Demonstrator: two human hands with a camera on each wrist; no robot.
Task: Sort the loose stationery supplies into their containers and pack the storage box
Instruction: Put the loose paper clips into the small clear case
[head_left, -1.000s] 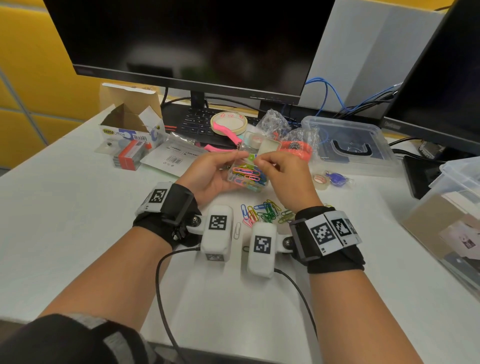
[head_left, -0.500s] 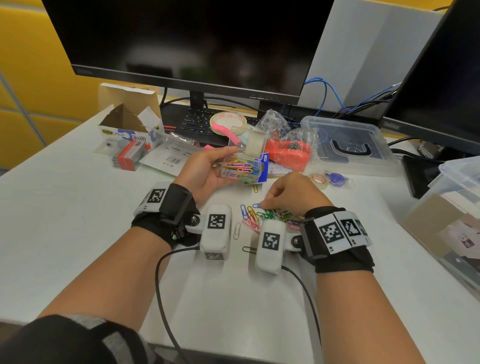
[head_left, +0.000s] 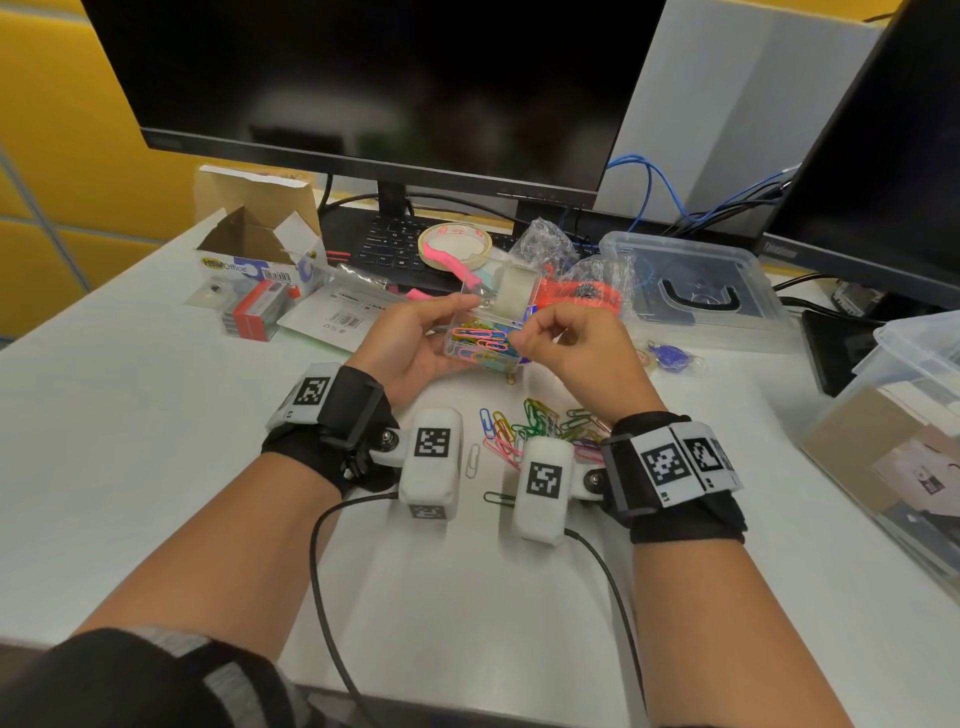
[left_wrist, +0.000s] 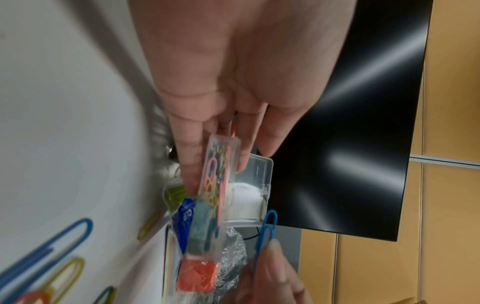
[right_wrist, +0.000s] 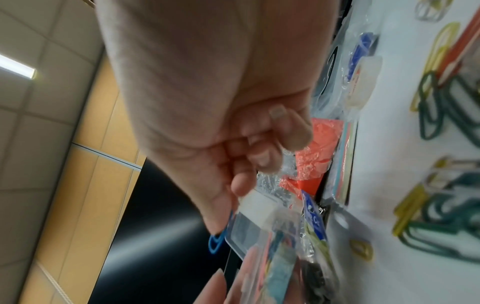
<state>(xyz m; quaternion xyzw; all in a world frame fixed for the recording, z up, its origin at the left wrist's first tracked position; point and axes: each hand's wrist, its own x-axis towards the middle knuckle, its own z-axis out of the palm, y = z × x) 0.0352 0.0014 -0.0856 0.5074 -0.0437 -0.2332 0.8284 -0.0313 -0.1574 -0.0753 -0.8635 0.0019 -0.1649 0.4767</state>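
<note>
My left hand (head_left: 415, 343) holds a small clear plastic clip box (head_left: 480, 345) above the desk, its hinged lid (head_left: 511, 291) standing open and coloured paper clips inside. The same clip box (left_wrist: 218, 181) shows edge-on in the left wrist view, between the fingers (left_wrist: 192, 162). My right hand (head_left: 561, 338) is beside the box's right edge and pinches a blue paper clip (left_wrist: 266, 228), whose end also shows below the thumb as the blue clip (right_wrist: 215, 243). A pile of loose coloured paper clips (head_left: 535, 428) lies on the white desk (head_left: 130, 441) between my wrists.
Behind the box lie an orange packet in a plastic bag (head_left: 576, 293), a tape roll (head_left: 454, 244) on a keyboard, and a clear storage box lid (head_left: 691, 291). A staples carton (head_left: 260, 249) stands far left. A clear storage box (head_left: 893, 441) sits at right. Two monitors rise behind.
My right hand went down to the clip pile, picked up a blue clip and has come back up to the open box. The left hand keeps holding the box.
</note>
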